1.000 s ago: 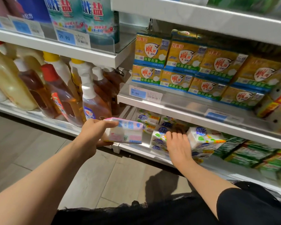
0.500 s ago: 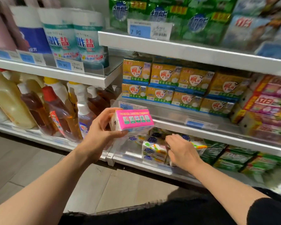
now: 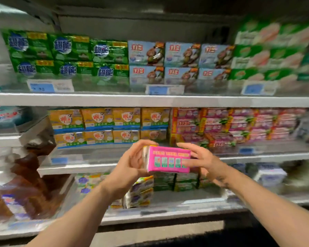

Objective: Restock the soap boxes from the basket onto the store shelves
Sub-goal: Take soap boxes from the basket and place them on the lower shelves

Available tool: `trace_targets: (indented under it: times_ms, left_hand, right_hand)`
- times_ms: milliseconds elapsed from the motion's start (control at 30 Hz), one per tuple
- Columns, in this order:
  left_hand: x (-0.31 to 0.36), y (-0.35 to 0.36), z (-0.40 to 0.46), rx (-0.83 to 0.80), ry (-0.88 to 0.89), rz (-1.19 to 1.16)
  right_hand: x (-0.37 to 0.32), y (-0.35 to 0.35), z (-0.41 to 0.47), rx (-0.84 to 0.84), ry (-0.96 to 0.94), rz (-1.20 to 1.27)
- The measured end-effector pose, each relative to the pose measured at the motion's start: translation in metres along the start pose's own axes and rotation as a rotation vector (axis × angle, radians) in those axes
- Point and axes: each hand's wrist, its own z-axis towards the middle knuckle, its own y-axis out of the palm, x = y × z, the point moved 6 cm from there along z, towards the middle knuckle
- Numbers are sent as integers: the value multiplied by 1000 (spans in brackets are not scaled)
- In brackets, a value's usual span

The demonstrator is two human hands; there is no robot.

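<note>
A pink soap box (image 3: pixel 168 158) with small green pictures on its face is held up in front of the middle shelf (image 3: pixel 257 155). My left hand (image 3: pixel 130 162) grips its left end, fingers curled over the top. My right hand (image 3: pixel 202 160) holds its right end, fingers laid across the front and top. Behind the box stand yellow soap boxes (image 3: pixel 103 125) and pink-red soap boxes (image 3: pixel 227 125) on that shelf. The basket is out of view.
The upper shelf (image 3: pixel 150 100) carries green packs (image 3: pixel 68 56), blue-white boxes (image 3: pixel 180 61) and green-white boxes (image 3: pixel 271 50). Blue-white soap packs (image 3: pixel 141 191) and green boxes (image 3: pixel 175 180) sit on the lower shelf. Brown bottles (image 3: pixel 25 184) stand at the left. The frame is motion-blurred.
The view has swung upward. My left hand raised the pink box to the middle shelf's height. My right hand left the lower-shelf packs and took the box's right end.
</note>
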Motion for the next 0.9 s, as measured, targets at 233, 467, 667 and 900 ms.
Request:
trace_targets:
  times_ms: [233, 467, 667, 900]
  left_hand:
    - [-23, 62, 52, 83, 58, 161]
    - [-69, 70, 80, 112, -117, 1067]
    - [-82, 92, 93, 195, 7, 1234]
    - [-84, 95, 98, 284, 62, 1233]
  right_hand:
    - [-5, -93, -46, 257, -129, -298]
    - [-9, -144, -63, 598, -249, -708]
    - [8, -180, -63, 693, -223, -828]
    - [3, -182, -46, 742, -306, -869]
